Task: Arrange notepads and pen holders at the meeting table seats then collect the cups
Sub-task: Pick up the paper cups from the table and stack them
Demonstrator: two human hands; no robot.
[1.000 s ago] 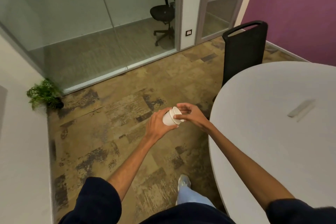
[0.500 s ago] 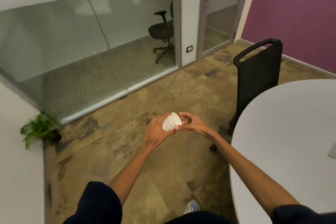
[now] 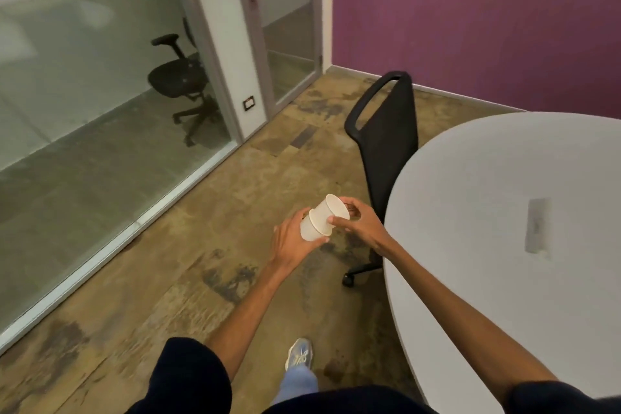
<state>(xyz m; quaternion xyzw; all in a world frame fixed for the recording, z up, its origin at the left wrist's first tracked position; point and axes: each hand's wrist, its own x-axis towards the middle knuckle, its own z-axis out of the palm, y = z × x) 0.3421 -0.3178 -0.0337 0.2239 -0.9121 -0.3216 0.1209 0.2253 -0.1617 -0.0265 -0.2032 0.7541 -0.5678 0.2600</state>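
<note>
Here I see two white cups [image 3: 322, 218], one nested in the other, held in the air over the floor [image 3: 188, 245], just off the left edge of the table [image 3: 504, 212]. Their shared long axis is tilted: the flat bottom of the outer cup points up and away toward the chair [image 3: 386, 141], and the mouths point down toward the left palm. What is inside them is hidden. My left hand [image 3: 291, 244] cups the lower one from below, fingers curled around it. My right hand [image 3: 359, 223] pinches the upper one, thumb on the near side; its other fingers are mostly hidden behind the cups. The table's right side is cut off by the frame, and a grey strip [image 3: 537, 225] on it is too blurred to make out.
</note>
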